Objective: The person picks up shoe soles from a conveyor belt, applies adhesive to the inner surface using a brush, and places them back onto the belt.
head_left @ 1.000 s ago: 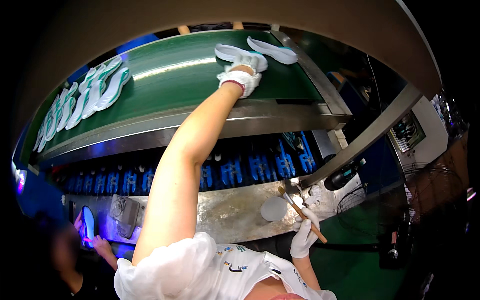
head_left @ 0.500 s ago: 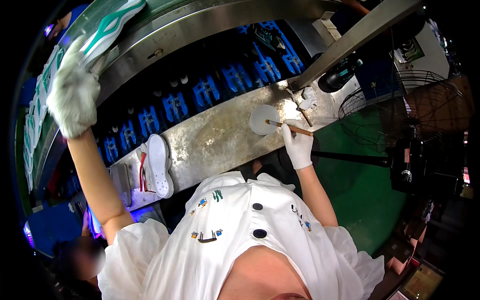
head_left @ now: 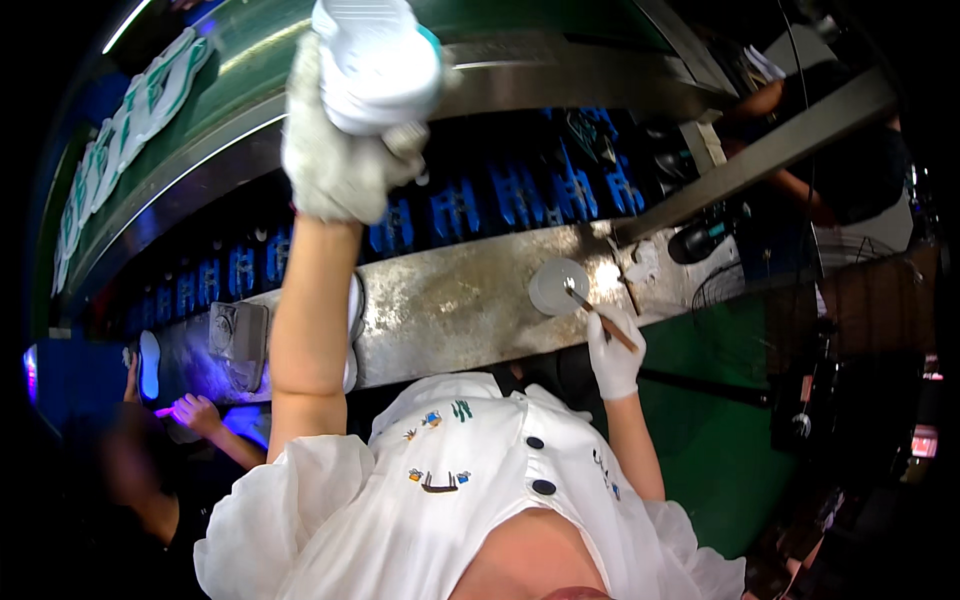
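Left hand [head_left: 335, 165] is clamping white sole [head_left: 380, 75], apparently for support; right hand [head_left: 613, 352] is pinching brush [head_left: 588, 306] at cup [head_left: 550, 285], likely containing drips.

At mid-frame, a bare stretch of bench [head_left: 440, 320] lies between the left arm [head_left: 318, 330] and the cup [head_left: 546, 284]. Rightward, cup, brush [head_left: 612, 328] and right hand [head_left: 616, 355] obstruct; 1 slanting post [head_left: 765, 162] bars the upper right.

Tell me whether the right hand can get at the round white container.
Probably yes: the right hand is close beside the container, the brush it holds points there, and nothing else shows between them.
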